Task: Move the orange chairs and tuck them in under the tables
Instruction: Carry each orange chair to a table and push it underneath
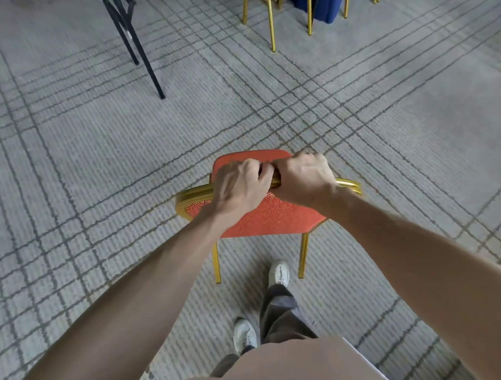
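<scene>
Grip: left hand [240,184] and right hand [301,177] curl round the top rail [194,193] of the orange chair [263,218]. Grey carpet [266,99] lies open ahead, black table legs [135,43] far left.

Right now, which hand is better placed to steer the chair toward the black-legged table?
Probably left: left grip and right grip both clasp the orange chair's top rail, but left is nearer the black table legs.
</scene>
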Action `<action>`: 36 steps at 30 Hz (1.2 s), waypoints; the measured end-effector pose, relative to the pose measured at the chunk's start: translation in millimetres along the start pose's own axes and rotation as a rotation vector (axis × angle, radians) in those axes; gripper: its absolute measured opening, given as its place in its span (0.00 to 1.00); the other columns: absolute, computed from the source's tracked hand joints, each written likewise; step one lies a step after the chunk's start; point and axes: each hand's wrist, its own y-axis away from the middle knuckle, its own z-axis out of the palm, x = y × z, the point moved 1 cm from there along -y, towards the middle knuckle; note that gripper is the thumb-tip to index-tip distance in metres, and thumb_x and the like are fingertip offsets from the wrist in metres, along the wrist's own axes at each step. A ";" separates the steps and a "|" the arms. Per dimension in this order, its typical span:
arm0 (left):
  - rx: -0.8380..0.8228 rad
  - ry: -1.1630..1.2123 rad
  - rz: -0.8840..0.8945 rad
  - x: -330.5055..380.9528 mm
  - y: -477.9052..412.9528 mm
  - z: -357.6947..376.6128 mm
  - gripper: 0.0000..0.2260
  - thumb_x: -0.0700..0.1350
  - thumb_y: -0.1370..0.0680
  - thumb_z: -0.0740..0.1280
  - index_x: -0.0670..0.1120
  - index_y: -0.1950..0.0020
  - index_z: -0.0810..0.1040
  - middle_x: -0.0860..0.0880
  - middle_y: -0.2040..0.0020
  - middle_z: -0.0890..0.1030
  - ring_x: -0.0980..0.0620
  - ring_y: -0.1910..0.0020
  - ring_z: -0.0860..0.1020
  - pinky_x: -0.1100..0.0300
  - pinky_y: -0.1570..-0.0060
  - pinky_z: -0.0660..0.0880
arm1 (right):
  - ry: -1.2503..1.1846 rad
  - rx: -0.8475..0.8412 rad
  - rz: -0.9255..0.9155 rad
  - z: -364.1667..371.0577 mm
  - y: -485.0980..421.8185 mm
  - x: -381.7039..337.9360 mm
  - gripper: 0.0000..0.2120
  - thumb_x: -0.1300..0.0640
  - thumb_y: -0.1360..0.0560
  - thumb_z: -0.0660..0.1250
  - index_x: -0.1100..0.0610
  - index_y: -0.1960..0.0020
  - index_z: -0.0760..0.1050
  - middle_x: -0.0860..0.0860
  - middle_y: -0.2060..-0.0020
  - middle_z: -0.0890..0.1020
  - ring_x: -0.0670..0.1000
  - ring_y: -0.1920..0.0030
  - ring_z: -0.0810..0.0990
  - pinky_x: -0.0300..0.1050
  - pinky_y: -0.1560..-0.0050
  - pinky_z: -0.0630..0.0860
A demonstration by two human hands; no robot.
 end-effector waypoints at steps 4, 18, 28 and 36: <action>0.172 0.017 0.007 10.8 -61.4 13.0 0.20 0.52 0.22 0.57 0.46 0.72 0.68 0.47 0.75 0.75 0.47 0.77 0.70 0.59 0.72 0.58 | -0.086 0.116 0.109 1.9 -44.0 42.4 0.08 0.48 0.29 0.66 0.52 0.56 0.80 0.52 0.67 0.82 0.61 0.66 0.78 0.45 0.65 0.65; 0.008 -0.067 -0.083 -22.2 -306.5 -24.4 0.17 0.53 0.18 0.53 0.47 0.64 0.68 0.51 0.70 0.67 0.45 0.64 0.71 0.54 0.61 0.66 | -0.196 0.041 0.099 -30.2 -276.7 121.2 0.14 0.42 0.27 0.62 0.51 0.54 0.79 0.53 0.60 0.83 0.59 0.58 0.81 0.47 0.61 0.74; 0.123 -0.117 -0.071 -48.0 -467.5 -7.3 0.16 0.47 0.19 0.56 0.46 0.67 0.67 0.48 0.67 0.76 0.42 0.62 0.75 0.52 0.62 0.69 | -0.193 0.039 0.119 -34.7 -426.7 179.7 0.16 0.39 0.27 0.62 0.51 0.56 0.78 0.51 0.64 0.78 0.56 0.62 0.76 0.46 0.61 0.72; -0.015 -0.322 0.049 -79.2 -618.2 2.6 0.17 0.52 0.20 0.51 0.47 0.49 0.77 0.49 0.62 0.68 0.47 0.63 0.68 0.56 0.68 0.60 | -0.125 -0.084 0.106 -36.7 -570.9 230.3 0.15 0.40 0.30 0.62 0.50 0.55 0.78 0.50 0.63 0.81 0.56 0.59 0.80 0.47 0.61 0.75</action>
